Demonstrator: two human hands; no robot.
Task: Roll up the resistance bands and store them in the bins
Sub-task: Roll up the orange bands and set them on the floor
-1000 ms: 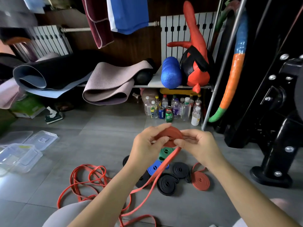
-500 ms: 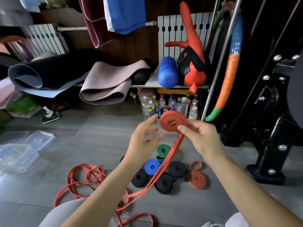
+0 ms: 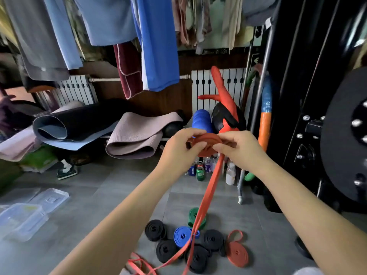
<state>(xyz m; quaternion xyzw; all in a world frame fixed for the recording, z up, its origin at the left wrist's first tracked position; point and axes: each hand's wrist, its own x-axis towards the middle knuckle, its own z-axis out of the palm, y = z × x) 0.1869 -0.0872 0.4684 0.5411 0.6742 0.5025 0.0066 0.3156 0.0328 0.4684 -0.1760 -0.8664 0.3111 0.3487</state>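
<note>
Winding of the red band, held up between both hands

Both hands hold the red band coil [image 3: 206,140] up in the air, well above the floor [image 3: 119,195]. The left hand [image 3: 178,149] pinches the disc at its left edge, its fingers [image 3: 196,145] curled onto the face. The right hand [image 3: 240,147] pinches the right edge, just where the loose tail [image 3: 211,185] leaves the coil and drops in a straight line to a slack tangle at the bottom of the view.

The step looks like mid-roll. To go well, each turn should land flat on the one beneath, edges flush. One hand should clamp the disc's faces so it cannot telescope, while the other feeds the tail under light, even tension. Any twist in the strap is best smoothed before it reaches the coil.

The band appears to be matte, grippy rubber: a flat strap, probably springy and quick to unwind if let go. Finished rolls lie close together below: black rolls [image 3: 155,229], a blue roll [image 3: 183,236], a green roll [image 3: 193,214] and a thinner red roll [image 3: 237,255] with a loose loop. The clear plastic bins [image 3: 21,221], rigid and boxy, sit well apart at the left
</note>
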